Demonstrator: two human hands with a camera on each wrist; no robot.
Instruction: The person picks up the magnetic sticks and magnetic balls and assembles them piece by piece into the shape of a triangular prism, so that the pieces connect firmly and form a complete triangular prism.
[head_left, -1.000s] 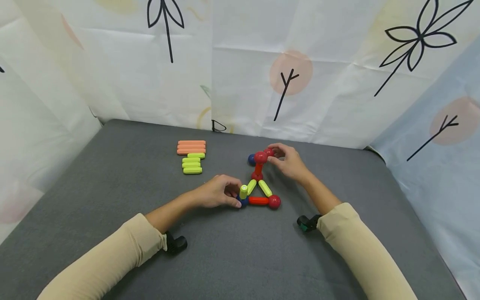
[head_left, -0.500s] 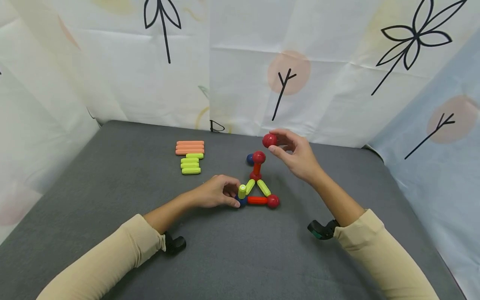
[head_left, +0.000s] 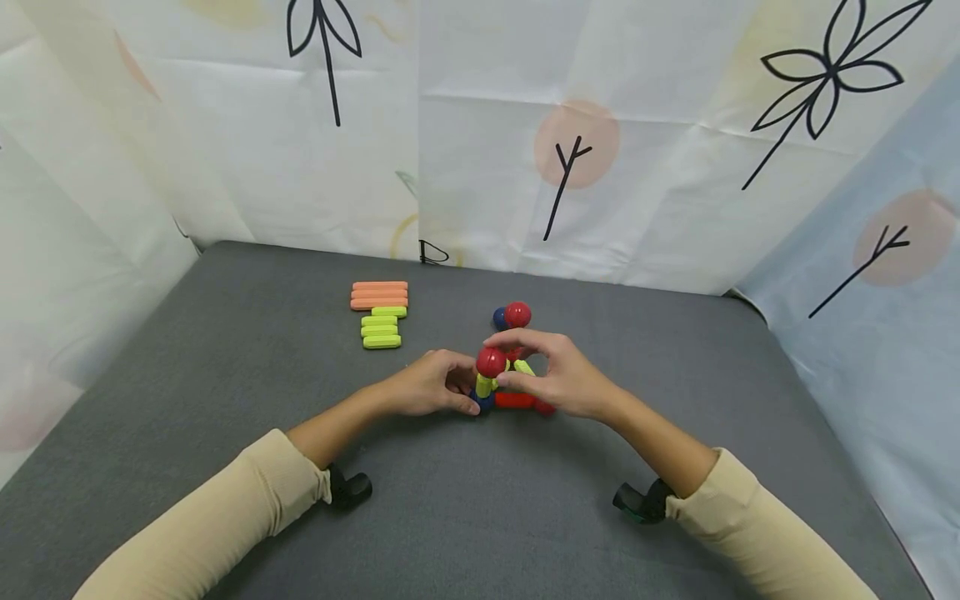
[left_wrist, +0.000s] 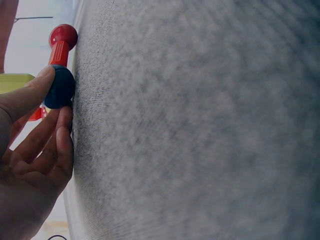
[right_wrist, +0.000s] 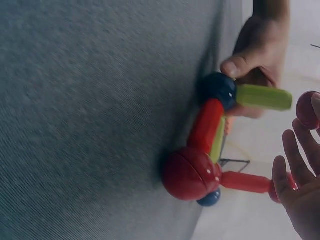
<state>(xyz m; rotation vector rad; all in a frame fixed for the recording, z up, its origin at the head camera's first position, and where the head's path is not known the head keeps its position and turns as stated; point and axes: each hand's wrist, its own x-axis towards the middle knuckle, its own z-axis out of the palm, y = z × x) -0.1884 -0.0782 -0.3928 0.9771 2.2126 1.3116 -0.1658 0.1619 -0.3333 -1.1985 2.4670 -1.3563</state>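
Note:
My left hand (head_left: 433,383) pinches a dark blue ball (left_wrist: 61,89) at the near left corner of a triangle of balls and rods lying on the table. From that ball a yellow-green rod (right_wrist: 265,97) stands upright. Just above the rod's tip, with a small gap in the right wrist view, my right hand (head_left: 564,377) holds a red ball (head_left: 491,362) between thumb and fingers. A red rod (head_left: 515,401) joins the blue ball to another red ball (right_wrist: 187,173). At the triangle's far corner, an upright red rod (right_wrist: 245,182) carries a red ball (head_left: 517,314), partly behind my right hand.
A second blue ball (head_left: 499,318) sits behind the triangle. To the left lie several orange rods (head_left: 379,296) and several yellow-green rods (head_left: 381,330) in rows. The grey tabletop (head_left: 450,517) ends at a patterned cloth backdrop (head_left: 480,167).
My right hand lifted a red ball from the back of the table, beside the standing red rod, and brought it forward and left over the yellow-green rod. My left hand keeps its hold.

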